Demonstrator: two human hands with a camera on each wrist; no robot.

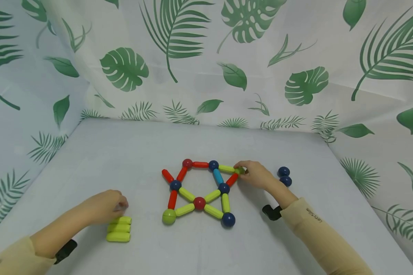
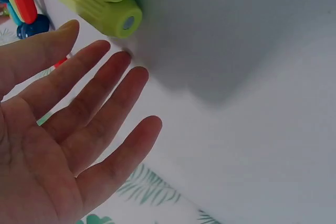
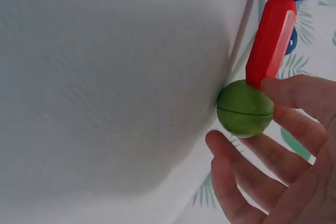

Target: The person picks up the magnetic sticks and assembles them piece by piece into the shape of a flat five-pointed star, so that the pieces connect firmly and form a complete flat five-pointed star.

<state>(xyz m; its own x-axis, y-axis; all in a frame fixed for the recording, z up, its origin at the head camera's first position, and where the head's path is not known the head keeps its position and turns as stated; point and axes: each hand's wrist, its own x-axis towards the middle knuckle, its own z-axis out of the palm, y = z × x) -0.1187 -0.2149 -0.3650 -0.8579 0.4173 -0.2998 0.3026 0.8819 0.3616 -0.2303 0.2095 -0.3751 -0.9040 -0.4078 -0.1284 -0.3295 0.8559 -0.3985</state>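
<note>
Balls and short rods in red, blue and yellow-green are joined into a flat frame on the table. At its far right corner is a green ball (image 3: 245,109), which joins a red rod (image 3: 271,40) and a yellow-green rod (image 1: 226,168). My right hand (image 1: 256,174) pinches this ball, thumb at the red rod's end and fingers on the ball's other side. On the left, my left hand (image 1: 104,206) hovers beside several loose yellow-green rods (image 1: 118,237). Its fingers (image 2: 118,103) are spread and relaxed, holding nothing; the fingertips are close to the rods' ends.
Two loose dark blue balls (image 1: 284,176) lie right of my right hand. One red rod (image 1: 167,176) sticks out from the frame's left side with a free end. A leaf-printed cloth (image 1: 199,91) hangs behind the white table (image 1: 141,141) and along its sides.
</note>
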